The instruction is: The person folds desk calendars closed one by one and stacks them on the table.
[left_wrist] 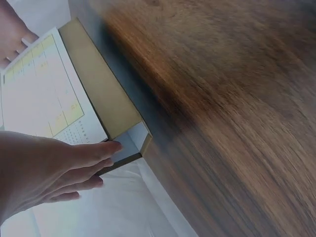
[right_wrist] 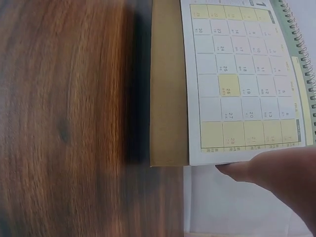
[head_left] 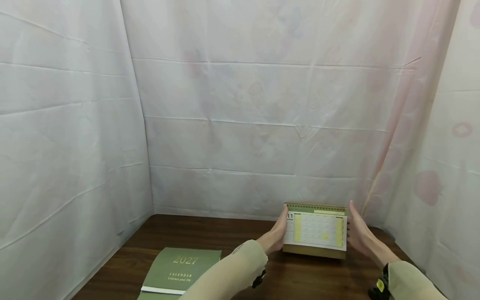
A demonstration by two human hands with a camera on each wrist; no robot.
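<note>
A spiral-bound desk calendar (head_left: 318,229) stands upright on the dark wooden table, its page marked 11 facing me. My left hand (head_left: 277,233) touches its left side with extended fingers. In the left wrist view those fingers (left_wrist: 81,163) lie along the side opening of the tan card stand (left_wrist: 106,84). On the opposite side, my right hand (head_left: 361,233) is held flat against the calendar's right edge, thumb pointing up. The right wrist view shows a fingertip of the right hand (right_wrist: 276,173) at the page edge, beside the yellow-and-white date grid (right_wrist: 247,84); its other fingers are hidden there.
A green 2027 calendar (head_left: 183,266) lies at the table's front left, partly covered by my left sleeve. Pale patterned curtains (head_left: 225,125) hang behind the table and on both sides. The wooden tabletop (head_left: 210,231) runs back to the rear curtain.
</note>
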